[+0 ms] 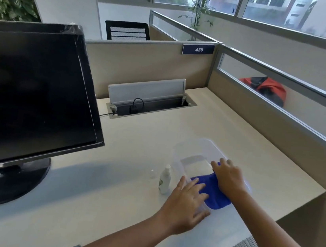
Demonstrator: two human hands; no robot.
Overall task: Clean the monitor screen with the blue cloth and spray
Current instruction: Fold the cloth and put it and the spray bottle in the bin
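Blue cloth [214, 194], soft and crumpled, lies in a clear plastic tub [201, 143] on the pale bench [133, 150]. The right hand [228, 176] rests palm-down on it, grip unclear. The left hand [186, 201], fingers spread flat, touches the tub's near rim. A slim white spray bottle [164, 178] stands just beside.

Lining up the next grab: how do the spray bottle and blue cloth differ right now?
The spray bottle stands upright on the desk, untouched; the blue cloth lies bunched in the clear tub under the right hand, the left hand at its edge. Bottle is white, cloth blue. Both sit right of the monitor.
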